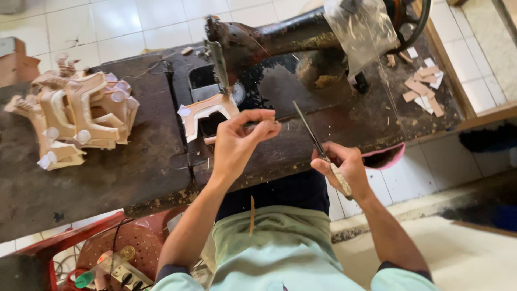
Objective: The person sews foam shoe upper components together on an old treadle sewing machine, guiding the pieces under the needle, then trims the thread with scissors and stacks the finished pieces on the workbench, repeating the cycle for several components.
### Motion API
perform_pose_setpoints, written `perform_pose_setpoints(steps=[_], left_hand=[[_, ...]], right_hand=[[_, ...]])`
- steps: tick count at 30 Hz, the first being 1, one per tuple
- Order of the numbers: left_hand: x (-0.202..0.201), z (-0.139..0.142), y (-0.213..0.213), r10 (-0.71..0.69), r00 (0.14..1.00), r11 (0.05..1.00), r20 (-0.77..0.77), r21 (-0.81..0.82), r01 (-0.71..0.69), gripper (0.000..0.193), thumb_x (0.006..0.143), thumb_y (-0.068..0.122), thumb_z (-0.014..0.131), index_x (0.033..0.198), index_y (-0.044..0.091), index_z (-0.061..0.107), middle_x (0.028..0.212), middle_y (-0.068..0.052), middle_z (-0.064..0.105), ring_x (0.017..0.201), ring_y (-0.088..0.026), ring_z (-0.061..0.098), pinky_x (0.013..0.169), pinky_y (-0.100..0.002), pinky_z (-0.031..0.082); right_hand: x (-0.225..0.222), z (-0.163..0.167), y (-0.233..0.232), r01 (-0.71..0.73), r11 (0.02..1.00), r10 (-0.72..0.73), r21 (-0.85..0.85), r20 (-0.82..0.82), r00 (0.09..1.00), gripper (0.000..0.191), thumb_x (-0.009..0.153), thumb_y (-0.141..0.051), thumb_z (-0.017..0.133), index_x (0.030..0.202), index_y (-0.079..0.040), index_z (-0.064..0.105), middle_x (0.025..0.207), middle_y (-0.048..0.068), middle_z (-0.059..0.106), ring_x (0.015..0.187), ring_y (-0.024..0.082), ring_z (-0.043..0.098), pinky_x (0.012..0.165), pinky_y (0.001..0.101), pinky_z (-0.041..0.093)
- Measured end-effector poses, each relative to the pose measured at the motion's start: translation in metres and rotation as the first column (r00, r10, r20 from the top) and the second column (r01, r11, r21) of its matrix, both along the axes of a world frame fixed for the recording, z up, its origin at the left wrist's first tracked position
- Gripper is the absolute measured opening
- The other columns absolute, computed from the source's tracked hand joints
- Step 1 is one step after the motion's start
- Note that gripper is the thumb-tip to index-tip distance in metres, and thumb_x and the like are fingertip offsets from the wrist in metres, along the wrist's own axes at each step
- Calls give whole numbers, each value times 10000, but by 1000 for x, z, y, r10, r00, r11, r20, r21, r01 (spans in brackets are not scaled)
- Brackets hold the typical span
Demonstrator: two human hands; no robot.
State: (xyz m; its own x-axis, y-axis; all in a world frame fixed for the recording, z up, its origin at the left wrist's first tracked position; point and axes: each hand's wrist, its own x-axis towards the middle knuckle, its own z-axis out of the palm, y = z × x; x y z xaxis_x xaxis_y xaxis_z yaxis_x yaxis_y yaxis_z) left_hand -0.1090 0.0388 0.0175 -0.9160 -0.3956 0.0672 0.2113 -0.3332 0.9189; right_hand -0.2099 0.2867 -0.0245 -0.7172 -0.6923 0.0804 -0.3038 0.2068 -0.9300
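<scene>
Tan leather piece (207,114) beside left hand (237,143), right hand (344,164) gripping scissors (318,145)

— Any packages, labels, signs or screens on your feed?

— I see one clear plastic bag (362,27) at the top, draped against the sewing machine (280,40) near its wheel; it is see-through, crumpled and shiny. A brown cardboard box (16,62) sits at the left edge, partly cut off.

— Labels, signs, screens?

— I can make out none.
</scene>
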Motion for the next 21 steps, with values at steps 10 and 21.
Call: perform_pose_setpoints(steps=[10, 21], left_hand=[[-22, -8, 20, 125, 992, 899, -36, 426, -98, 116, 945, 62, 725, 1008, -23, 677, 1081, -176, 761, 1053, -264, 748, 926, -429, 645], [-20, -1, 29, 177, 984, 899, -18, 409, -154, 127, 934, 46, 739, 998, -57, 702, 1032, -200, 759, 1015, -253, 759, 971, -422, 632]], right_hand=[[26, -10, -33, 23, 990, -2, -138, 150, 989, 479, 947, -511, 702, 1011, -39, 656, 652, -84, 505, 528, 3, 444, 463, 206, 327], [32, -5, -44, 82, 986, -79, -143, 31, 996, 450, 918, -456, 765, 971, -20, 670, 683, -99, 498, 598, -4, 410, 510, 198, 287]])
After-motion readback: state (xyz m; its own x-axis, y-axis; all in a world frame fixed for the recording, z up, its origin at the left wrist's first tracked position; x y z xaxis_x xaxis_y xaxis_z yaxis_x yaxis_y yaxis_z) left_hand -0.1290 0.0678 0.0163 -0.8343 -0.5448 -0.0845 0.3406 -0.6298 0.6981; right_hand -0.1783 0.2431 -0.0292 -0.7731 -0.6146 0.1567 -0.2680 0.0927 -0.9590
